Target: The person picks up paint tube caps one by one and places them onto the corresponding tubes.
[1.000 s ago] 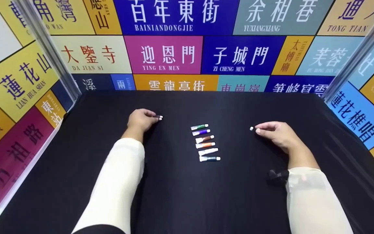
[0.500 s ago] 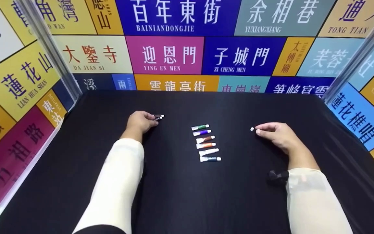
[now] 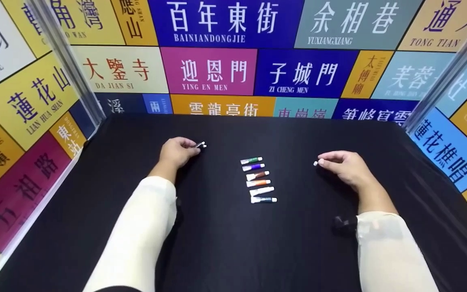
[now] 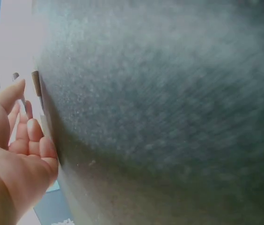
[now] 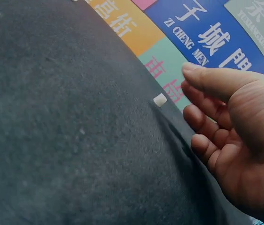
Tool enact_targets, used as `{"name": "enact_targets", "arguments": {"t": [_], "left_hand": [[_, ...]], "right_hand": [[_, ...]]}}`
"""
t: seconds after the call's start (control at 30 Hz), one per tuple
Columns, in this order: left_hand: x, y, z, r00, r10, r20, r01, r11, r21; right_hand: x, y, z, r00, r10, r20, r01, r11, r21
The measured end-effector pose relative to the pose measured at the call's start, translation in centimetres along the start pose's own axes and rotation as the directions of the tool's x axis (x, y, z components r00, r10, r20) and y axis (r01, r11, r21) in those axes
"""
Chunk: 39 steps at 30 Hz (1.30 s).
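- A small dark paint tube (image 3: pixel 199 144) with a white tip lies pinched at the fingertips of the left hand (image 3: pixel 176 153), at the left of the black tabletop (image 3: pixel 225 243); its tip points right and is raised slightly.
- A tiny white cap (image 3: pixel 315 163) sits loose on the cloth just beside the fingertips of the right hand (image 3: pixel 345 168), apart from them in the right wrist view (image 5: pixel 160 99). It is a short, blocky cylinder.
- The tube and the cap are well apart, at either side of the table.
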State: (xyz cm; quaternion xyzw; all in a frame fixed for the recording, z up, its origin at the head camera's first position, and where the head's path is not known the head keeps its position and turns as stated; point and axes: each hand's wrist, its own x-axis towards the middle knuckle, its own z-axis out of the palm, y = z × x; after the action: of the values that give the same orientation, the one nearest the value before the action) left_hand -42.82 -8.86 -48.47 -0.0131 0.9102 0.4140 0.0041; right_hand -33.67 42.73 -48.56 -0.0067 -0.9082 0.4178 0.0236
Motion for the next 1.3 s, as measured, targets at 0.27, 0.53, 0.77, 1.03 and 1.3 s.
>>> {"name": "enact_targets", "arguments": {"t": [0.27, 0.53, 0.77, 1.03, 1.3], "left_hand": [[-0.8, 1.1, 0.6, 0.994, 0.088, -0.062, -0.095, 0.986, -0.139], [-2.6, 3.3, 2.0, 0.977, 0.146, -0.154, -0.179, 0.957, -0.228], [-4.2, 5.0, 3.2, 0.955, 0.201, -0.218, -0.261, 0.92, -0.293], [-6.2, 7.3, 4.2, 0.938, 0.269, -0.22, -0.334, 0.871, -0.361], [-8.4, 9.0, 4.7, 0.907, 0.333, -0.258, -0.407, 0.853, -0.328]], "right_hand": [[-0.3, -2.8, 0.0, 0.997, -0.064, -0.053, 0.066, 0.997, 0.037], [-0.6, -4.9, 0.0, 0.987, -0.143, -0.077, 0.145, 0.989, 0.017], [-1.2, -7.3, -0.1, 0.977, -0.193, -0.095, 0.192, 0.981, -0.014], [-2.2, -9.7, -0.1, 0.955, -0.267, -0.133, 0.266, 0.964, -0.02], [-3.4, -11.9, -0.2, 0.927, -0.343, -0.149, 0.346, 0.938, -0.008]]}}
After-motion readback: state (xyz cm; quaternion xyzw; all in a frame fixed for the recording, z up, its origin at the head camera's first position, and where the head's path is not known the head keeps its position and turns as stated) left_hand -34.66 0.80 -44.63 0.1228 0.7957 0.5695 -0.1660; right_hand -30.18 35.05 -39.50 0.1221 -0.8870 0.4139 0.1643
